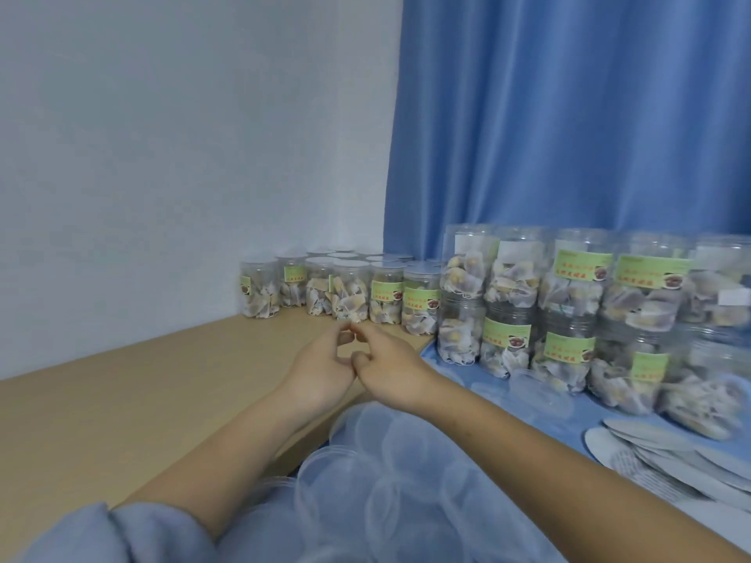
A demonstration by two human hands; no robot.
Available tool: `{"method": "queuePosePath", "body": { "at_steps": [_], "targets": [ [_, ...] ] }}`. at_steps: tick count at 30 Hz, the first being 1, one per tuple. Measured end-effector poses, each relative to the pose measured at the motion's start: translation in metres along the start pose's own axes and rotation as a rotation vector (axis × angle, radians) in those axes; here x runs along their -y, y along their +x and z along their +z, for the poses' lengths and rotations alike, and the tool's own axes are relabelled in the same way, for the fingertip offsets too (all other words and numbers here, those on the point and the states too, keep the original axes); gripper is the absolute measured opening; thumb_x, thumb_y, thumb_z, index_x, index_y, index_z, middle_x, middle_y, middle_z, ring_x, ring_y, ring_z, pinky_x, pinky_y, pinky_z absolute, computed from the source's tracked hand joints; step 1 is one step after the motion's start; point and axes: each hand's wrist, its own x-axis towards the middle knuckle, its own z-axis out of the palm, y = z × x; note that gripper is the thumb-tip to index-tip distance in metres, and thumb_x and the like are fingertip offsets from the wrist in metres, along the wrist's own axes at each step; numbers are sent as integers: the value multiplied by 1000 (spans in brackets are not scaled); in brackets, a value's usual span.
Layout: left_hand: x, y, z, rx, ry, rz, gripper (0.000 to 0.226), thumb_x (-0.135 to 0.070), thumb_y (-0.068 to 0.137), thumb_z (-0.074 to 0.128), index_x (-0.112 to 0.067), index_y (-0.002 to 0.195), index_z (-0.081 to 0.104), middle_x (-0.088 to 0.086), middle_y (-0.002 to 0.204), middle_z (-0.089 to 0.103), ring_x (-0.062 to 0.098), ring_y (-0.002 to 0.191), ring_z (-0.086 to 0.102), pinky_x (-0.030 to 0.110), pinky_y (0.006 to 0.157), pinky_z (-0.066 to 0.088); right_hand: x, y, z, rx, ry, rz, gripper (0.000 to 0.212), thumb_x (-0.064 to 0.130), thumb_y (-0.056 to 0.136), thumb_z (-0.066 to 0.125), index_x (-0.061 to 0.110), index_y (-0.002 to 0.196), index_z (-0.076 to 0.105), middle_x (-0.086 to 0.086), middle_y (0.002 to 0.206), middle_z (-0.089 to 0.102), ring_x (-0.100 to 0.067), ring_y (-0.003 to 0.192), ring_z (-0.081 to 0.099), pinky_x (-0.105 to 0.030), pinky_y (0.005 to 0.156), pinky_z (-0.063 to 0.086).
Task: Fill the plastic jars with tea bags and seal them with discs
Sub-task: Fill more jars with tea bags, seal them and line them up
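My left hand (321, 367) and my right hand (390, 371) meet over the edge of the wooden table (122, 400), fingertips pinched together and touching. I see nothing between the fingers. Just beyond them stands a group of lidded plastic jars (349, 294) filled with tea bags, in the table's corner. To the right, more filled jars (569, 302) are stacked two high on a blue cloth (467, 384). A heap of clear plastic discs (398, 453) lies under my forearms. Flat white discs (658, 453) fan out at the lower right.
A white wall closes off the left and back of the table. A blue curtain (569, 115) hangs behind the stacked jars. Blue-grey sleeve fabric (101, 534) fills the lower left corner.
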Motion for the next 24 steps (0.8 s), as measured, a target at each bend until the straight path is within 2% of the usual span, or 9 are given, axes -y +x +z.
{"method": "queuePosePath", "body": {
  "at_steps": [3,6,10,12,14,16,19,21,24],
  "targets": [
    [-40,-6,38,45,-129,34,45,12,85,47,-9,124,53,8,122,60,27,112,59,44,98,47,-17,-35,-45,-96,-8,43,40,8,95,39,18,134,47,-2,132,56,-21,115,54,-19,86,37],
    [-80,-13,87,128,-203,87,44,10,85,49,-10,125,54,-6,101,63,24,106,62,43,95,49,-42,-73,-93,-199,-14,109,37,13,96,41,18,132,49,-3,127,59,-24,108,59,-30,91,46],
    [-139,-21,158,219,-265,128,41,8,86,48,-17,117,57,4,110,65,21,95,60,41,86,52,-81,-122,-159,-322,-22,205,34,15,96,44,17,128,51,-6,124,61,-25,109,59,-38,94,48],
    [-165,-24,192,280,-318,138,41,7,85,49,-19,115,57,1,102,66,16,89,58,33,76,50,-101,-145,-190,-373,-31,253,33,16,95,44,18,127,52,-4,122,62,-22,108,60,-42,94,48],
    [-190,-26,222,341,-321,147,41,4,84,52,-18,119,55,-2,97,66,18,89,59,28,74,47,-119,-164,-216,-426,-38,303,33,17,94,45,21,126,53,-3,120,63,-22,106,60,-42,94,48],
    [-210,-27,249,381,-318,149,35,0,86,53,-17,117,54,6,107,66,23,94,61,28,73,48,-139,-179,-237,-480,-16,337,32,19,94,46,24,124,55,-3,116,64,-22,103,61,-43,92,49],
    [-225,-29,289,379,-400,60,31,-1,86,55,-15,115,55,12,110,67,28,101,63,37,85,50,-169,-197,-258,-539,19,382,28,21,93,51,25,121,56,-3,112,65,-22,99,63,-42,91,50],
    [-224,-37,315,342,-535,-48,31,-2,87,54,-14,116,54,13,107,67,29,98,64,40,87,50,-189,-207,-265,-557,32,399,30,20,92,52,23,122,54,-5,112,65,-24,102,62,-43,94,48],
    [-212,-52,350,291,-838,-206,19,-3,91,55,-15,106,56,15,103,66,21,82,61,33,75,50,-217,-218,-264,-573,58,429,31,17,90,54,24,120,55,-4,105,66,-22,97,62,-42,93,49]
  ]
}}
